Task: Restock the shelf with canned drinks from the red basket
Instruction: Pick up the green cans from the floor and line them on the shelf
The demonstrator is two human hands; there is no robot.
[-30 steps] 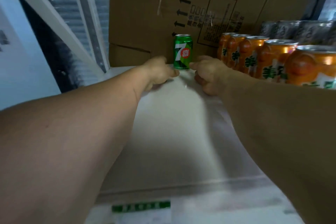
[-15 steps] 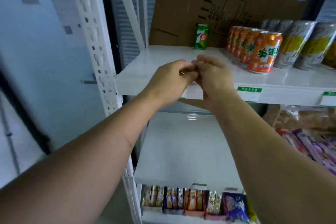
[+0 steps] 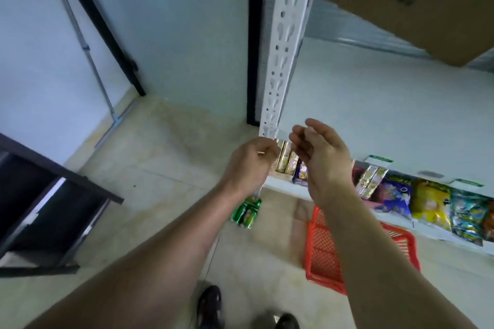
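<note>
From the head camera, both arms are reaching forward and down in front of a white shelf (image 3: 374,104). The left hand (image 3: 252,161) is hovering by the foot of the perforated white upright (image 3: 283,43) at the shelf's left front corner, its fingers curled in toward the palm; something thin and pale seems to be hanging from under it, but the blur makes it hard to say whether the hand is gripping it, so I cannot tell whether it is holding anything. The right hand (image 3: 319,151) is floating just beside it, close but apart, with its fingers loosely bent and spread and nothing between them.

A cluster of green cans (image 3: 246,211), lying packed together, is showing below the left wrist, seemingly down near the floor (image 3: 165,168) just off the shelf's left front corner. The red basket (image 3: 324,254) is sitting on the floor in front of the shelving, partly hidden behind the right forearm; the mesh bottom that shows is bare.

Snack packets (image 3: 427,203) in blue, yellow and teal are lining the front edge of a lower shelf board, with gold-wrapped packs (image 3: 287,159) peeking out between the two hands. A brown cardboard box (image 3: 417,0) is resting at the back of the upper shelf board toward its right end. A dark piece of furniture (image 3: 45,203) is standing at the far left, and a dark shoe (image 3: 209,304) is showing at the bottom edge.
</note>
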